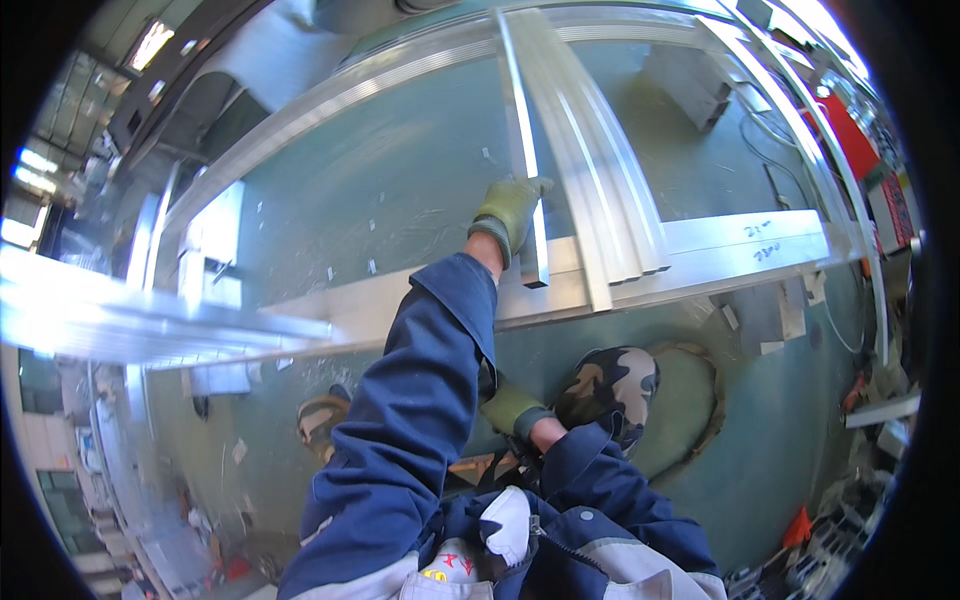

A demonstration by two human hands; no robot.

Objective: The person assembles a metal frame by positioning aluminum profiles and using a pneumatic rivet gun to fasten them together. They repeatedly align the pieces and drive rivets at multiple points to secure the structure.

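Note:
My left hand [508, 212], in a yellow-green work glove, reaches forward and is closed round a narrow silver metal bar [524, 140]. The bar's near end rests on or just above a broad pale metal beam [380, 308]. Just right of it lie several long silver profiles [595, 160] side by side, their near ends across the same beam. My right hand [515, 410], gloved alike, is low in front of my body, close to my left sleeve. Its fingers are mostly hidden behind that sleeve, so I cannot make out what it holds.
A stack of shiny profiles [150, 305] lies at the left. A far rail [330, 90] supports the bars' far ends. Cables [785, 165] and a red panel [848, 135] are at the right. My camouflage shoe [610, 390] stands on the green floor [380, 180] beside a strap loop [715, 400].

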